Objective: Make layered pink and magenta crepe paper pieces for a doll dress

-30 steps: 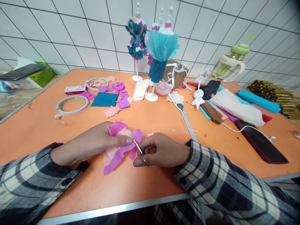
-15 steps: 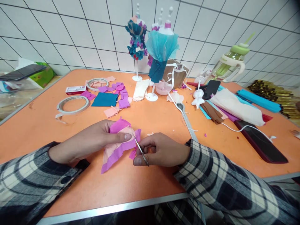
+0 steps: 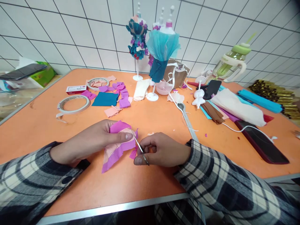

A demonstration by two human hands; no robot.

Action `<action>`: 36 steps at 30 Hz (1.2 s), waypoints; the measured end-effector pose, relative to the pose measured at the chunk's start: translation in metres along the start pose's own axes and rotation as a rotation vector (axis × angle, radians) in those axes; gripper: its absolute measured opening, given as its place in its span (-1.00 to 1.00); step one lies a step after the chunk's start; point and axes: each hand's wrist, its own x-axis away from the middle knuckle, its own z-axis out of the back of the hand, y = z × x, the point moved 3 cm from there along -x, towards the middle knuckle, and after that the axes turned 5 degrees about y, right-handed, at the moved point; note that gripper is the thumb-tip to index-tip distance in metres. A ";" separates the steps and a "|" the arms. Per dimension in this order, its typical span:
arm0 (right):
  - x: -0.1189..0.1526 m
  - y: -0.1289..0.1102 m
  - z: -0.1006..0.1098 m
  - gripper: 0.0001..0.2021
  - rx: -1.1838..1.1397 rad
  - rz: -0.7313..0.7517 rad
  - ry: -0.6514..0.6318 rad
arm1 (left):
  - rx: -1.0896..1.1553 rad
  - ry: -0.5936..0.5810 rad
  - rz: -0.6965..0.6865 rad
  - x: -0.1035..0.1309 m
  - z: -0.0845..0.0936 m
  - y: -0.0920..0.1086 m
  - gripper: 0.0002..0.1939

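My left hand (image 3: 100, 137) pinches a layered piece of crepe paper (image 3: 117, 150), purple with pale pink on top, its thumb pressed flat on it. The paper's lower corner hangs down to the left. In my right hand (image 3: 161, 149) is a small pair of scissors (image 3: 140, 145), thumb and fingers in the handles. Their blades lie at the paper's right edge, just beyond my left thumb. A small magenta scrap (image 3: 133, 153) shows beneath the scissors, beside my right fingers. The far sides of the fingers on my left hand are hidden under the paper.
Rolls of tape (image 3: 73, 104), a teal square (image 3: 105, 99) and purple scraps (image 3: 124, 100) lie behind my left hand. Mini dress forms (image 3: 161, 43) stand at the back. To the right are folded crepe paper (image 3: 237, 106), a phone (image 3: 262, 142) with a white cord, and a bottle (image 3: 228, 64).
The purple strip at the paper's right edge, beyond the scissor blades, is smaller now. Both hands stay in nearly the same place; the whole view has shifted slightly.
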 end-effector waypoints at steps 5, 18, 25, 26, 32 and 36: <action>0.001 -0.003 0.000 -0.57 -0.005 0.018 0.003 | -0.020 0.021 0.022 0.000 -0.001 0.001 -0.66; 0.001 -0.004 0.001 -0.57 -0.006 -0.004 -0.009 | -0.021 0.004 0.008 0.002 -0.002 0.000 -0.66; -0.001 0.000 0.000 -0.55 -0.007 -0.012 -0.005 | -0.024 0.010 -0.003 0.000 -0.002 0.001 -0.64; -0.001 0.000 -0.001 -0.55 -0.006 -0.014 -0.005 | -0.025 0.006 -0.003 0.000 -0.002 0.001 -0.64; 0.000 -0.001 -0.001 -0.55 -0.025 0.009 -0.009 | -0.030 -0.001 0.006 0.002 -0.003 0.003 -0.67; 0.000 -0.001 -0.001 -0.56 -0.032 0.001 -0.007 | -0.023 -0.012 0.006 0.001 -0.003 0.003 -0.66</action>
